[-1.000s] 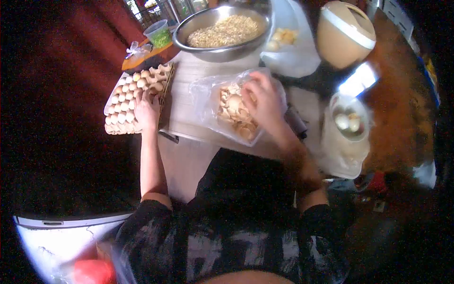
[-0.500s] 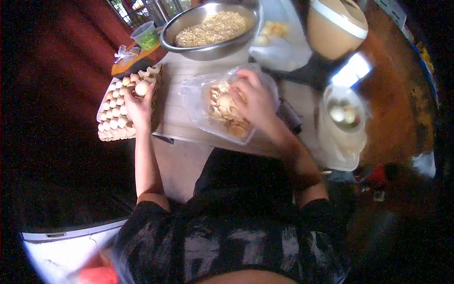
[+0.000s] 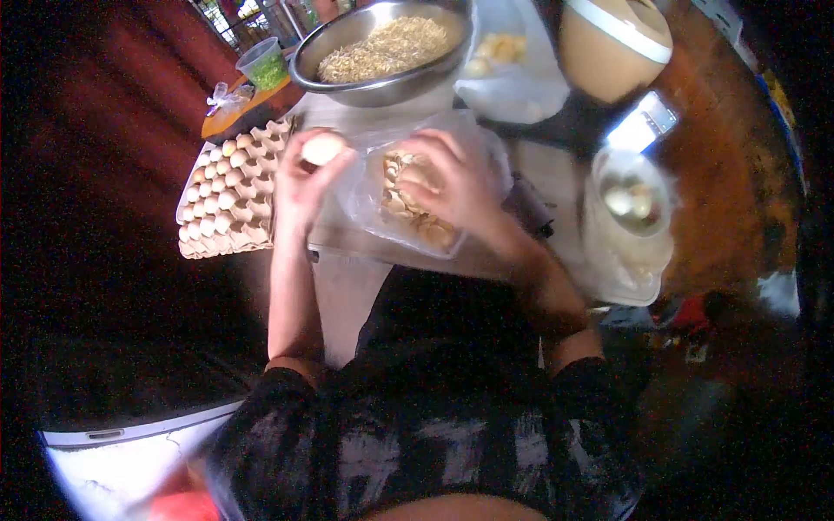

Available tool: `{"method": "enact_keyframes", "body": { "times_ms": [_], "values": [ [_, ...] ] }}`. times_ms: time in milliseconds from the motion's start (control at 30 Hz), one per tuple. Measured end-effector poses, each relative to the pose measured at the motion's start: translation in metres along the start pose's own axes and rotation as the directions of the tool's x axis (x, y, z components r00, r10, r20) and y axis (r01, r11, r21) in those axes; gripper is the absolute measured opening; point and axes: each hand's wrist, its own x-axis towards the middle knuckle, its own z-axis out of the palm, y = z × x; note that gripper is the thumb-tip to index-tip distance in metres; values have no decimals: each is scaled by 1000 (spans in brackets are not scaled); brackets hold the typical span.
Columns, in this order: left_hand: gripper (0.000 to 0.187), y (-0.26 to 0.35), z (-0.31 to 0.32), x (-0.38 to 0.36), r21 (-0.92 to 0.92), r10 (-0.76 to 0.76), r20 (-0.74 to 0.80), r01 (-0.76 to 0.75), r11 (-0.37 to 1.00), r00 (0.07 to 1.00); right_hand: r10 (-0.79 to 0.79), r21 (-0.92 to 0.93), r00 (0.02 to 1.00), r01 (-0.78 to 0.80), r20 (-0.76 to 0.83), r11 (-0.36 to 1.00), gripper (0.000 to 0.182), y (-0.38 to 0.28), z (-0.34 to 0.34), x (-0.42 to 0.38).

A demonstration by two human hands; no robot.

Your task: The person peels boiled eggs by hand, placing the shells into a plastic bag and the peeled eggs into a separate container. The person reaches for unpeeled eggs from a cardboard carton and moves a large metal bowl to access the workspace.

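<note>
Between my left thumb and fingers is a pale egg (image 3: pixel 323 149); my left hand (image 3: pixel 300 187) is raised above the table, just left of a clear plastic container. That container (image 3: pixel 447 250), lined with a clear bag, holds many broken eggshells (image 3: pixel 400 200). My right hand (image 3: pixel 456 182) hovers over the shells, its fingers curved and apart, slightly blurred; I see nothing gripped in it. To the left, a cardboard egg tray (image 3: pixel 252 204) carries rows of eggs (image 3: pixel 208 187) on its left side, with bare cups on its right.
A steel bowl (image 3: pixel 304 82) of husk-like grain (image 3: pixel 387 48) stands at the back. Beside it are a plastic bag (image 3: pixel 512 95) with yellowish pieces and a tan lidded container (image 3: pixel 617 52). At right, a bagged bowl (image 3: pixel 625 230) holds several eggs, near a phone (image 3: pixel 643 122).
My left hand has lifted the egg away from the tray and carried it right, toward the shell container. My right hand stays over the shells, its fingers slightly shifted.
</note>
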Motion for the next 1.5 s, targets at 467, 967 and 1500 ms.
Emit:
{"method": "enact_keyframes", "body": {
  "times_ms": [467, 967, 1500],
  "values": [
    [40, 13, 88, -23, -516, -271, 412, 467, 718, 870, 147, 410, 987, -108, -63, 905, 52, 5, -3, 1],
    [38, 7, 96, -30, -427, -107, 320, 244, 871, 941, 103, 420, 994, -74, -46, 905, 39, 5, -5, 3],
    [37, 3, 97, -28, -467, -118, 327, 268, 842, 938, 68, 347, 996, -44, -57, 937, 34, 5, -9, 4]
  ]
}}
